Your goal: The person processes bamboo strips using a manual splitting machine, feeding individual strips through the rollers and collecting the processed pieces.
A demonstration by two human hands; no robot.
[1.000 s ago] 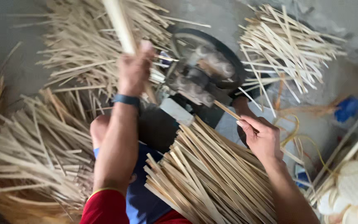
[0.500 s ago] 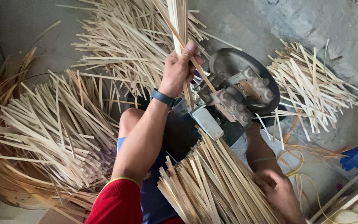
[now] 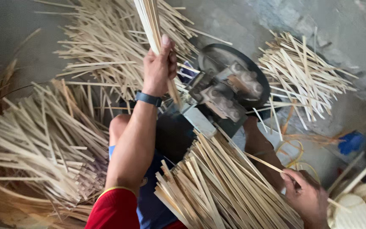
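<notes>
My left hand (image 3: 159, 63) is raised in front of me, shut on a bunch of long pale bamboo strips (image 3: 148, 21) that runs up out of view. A dark band circles that wrist. My right hand (image 3: 306, 197) is low at the right, pinching one thin bamboo strip (image 3: 263, 162) at the edge of the bundle of strips (image 3: 221, 186) lying across my lap. Between the hands stands a small black splitting machine (image 3: 229, 87) with metal rollers and a round dark wheel.
Heaps of cut bamboo strips lie all around: a big pile at the left (image 3: 34, 144), one behind the machine (image 3: 106, 55), one at the right (image 3: 301, 72). Round pale woven discs (image 3: 356, 208) are at the bottom right, a blue object (image 3: 351, 142) nearby.
My left hand has kept the raised bunch, shifting a little. My right hand dropped from beside the machine down to the lower right and now pinches a single strip.
</notes>
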